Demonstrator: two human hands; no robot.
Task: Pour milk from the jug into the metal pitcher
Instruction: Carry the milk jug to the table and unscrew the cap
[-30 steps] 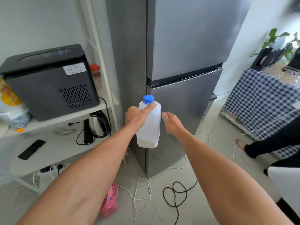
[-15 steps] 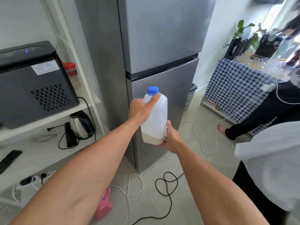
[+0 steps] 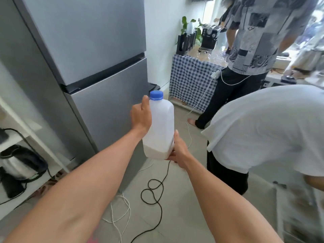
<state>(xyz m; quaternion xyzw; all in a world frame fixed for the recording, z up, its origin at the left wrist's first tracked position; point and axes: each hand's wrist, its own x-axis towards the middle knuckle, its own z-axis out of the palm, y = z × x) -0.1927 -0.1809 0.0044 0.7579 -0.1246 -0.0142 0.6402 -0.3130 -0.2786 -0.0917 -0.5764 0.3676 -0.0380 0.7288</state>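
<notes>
Two hands carried the capped jug upright, away from the fridge.
Your fingers (image 3: 172,153) on the right hand (image 3: 179,151) were curled under the base of the jug (image 3: 159,127), taking its weight from below, while your left hand (image 3: 141,116) wrapped the upper side, thumb pointing up beside the blue cap (image 3: 156,95), likely to keep it from tipping. Only a shallow layer of milk (image 3: 155,152) sat at the bottom, and the cap was on, so no pouring had begun. You held the jug in mid-air in front of the fridge (image 3: 91,67), above cables (image 3: 154,192) on the floor. No metal pitcher showed; it may have been on the checked-cloth surface (image 3: 191,79) beyond.
</notes>
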